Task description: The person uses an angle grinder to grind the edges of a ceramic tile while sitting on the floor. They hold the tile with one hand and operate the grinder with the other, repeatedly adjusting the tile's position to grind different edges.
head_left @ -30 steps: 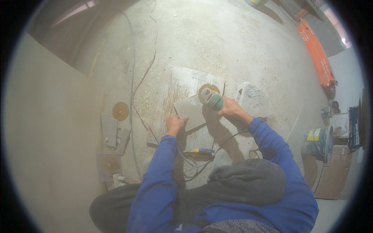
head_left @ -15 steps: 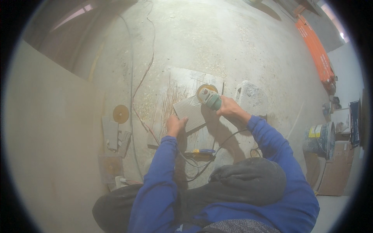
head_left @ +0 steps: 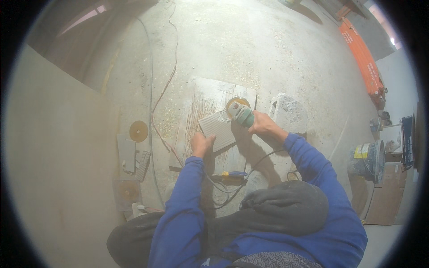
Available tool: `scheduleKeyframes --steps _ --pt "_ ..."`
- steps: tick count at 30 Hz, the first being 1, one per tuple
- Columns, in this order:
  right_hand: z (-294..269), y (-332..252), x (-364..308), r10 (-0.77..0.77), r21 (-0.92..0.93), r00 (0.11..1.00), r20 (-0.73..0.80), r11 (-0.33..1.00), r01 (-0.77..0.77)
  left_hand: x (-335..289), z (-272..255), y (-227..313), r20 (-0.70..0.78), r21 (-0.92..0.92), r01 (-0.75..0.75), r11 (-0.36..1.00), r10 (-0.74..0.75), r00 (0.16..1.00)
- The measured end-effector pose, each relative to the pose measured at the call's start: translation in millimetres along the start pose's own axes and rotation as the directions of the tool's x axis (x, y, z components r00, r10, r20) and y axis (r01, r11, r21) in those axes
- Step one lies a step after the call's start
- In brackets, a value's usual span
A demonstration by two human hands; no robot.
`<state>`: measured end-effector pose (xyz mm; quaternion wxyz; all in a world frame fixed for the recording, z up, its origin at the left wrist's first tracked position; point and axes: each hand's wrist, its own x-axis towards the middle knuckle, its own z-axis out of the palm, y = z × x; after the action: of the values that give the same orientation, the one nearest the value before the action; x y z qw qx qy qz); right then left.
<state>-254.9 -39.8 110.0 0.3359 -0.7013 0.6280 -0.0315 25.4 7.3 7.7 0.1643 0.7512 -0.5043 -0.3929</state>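
Headline: A person grinds a ridged tile on a dusty floor.

The right hand (head_left: 265, 125) is wrapped around the body of a green and gray grinder (head_left: 241, 114). The grinder's round yellowish disc (head_left: 233, 101) sits just beyond that hand, over the far right corner of a gray ridged tile (head_left: 220, 132); whether it touches is unclear. The tile lies between the hands, on a scored board (head_left: 214, 85). The left hand (head_left: 202, 144) is curled at the tile's left edge, thumb over the top; its fingertips are hidden, so I cannot tell if it pinches or only presses.

Nearer the body than the left hand lies a tool with a blue and yellow handle (head_left: 235, 173), beside a looping dark cord (head_left: 264, 157). Left of the left hand, a spare disc (head_left: 138, 131) rests near tile scraps (head_left: 128, 153). Well right of the right hand stands a bucket (head_left: 366, 163).
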Motion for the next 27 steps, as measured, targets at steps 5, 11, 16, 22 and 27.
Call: scheduleKeyframes --steps 5,11,16,22,27 --pt "6 6 4 -0.007 -0.018 0.999 -0.033 1.000 0.007 4 8 -8 -0.057 0.014 -0.039 0.999 0.039 0.998" --pt "4 9 0 -0.004 0.010 1.000 -0.031 1.000 0.004 0 -1 -2 0.054 -0.077 0.052 0.996 -0.048 0.997" --pt "-1 -1 -6 -0.015 -0.034 0.999 -0.042 0.999 0.014 -6 -9 4 0.078 -0.061 0.023 0.998 -0.019 0.997" --pt "-13 1 -7 -0.099 -0.022 0.994 -0.049 0.995 0.098 10 -22 10 0.074 0.110 -0.016 0.994 0.008 0.997" --pt "-10 4 0 -0.125 -0.023 0.992 -0.031 0.992 0.124 27 -43 21 0.091 0.261 -0.057 0.964 0.035 0.995"
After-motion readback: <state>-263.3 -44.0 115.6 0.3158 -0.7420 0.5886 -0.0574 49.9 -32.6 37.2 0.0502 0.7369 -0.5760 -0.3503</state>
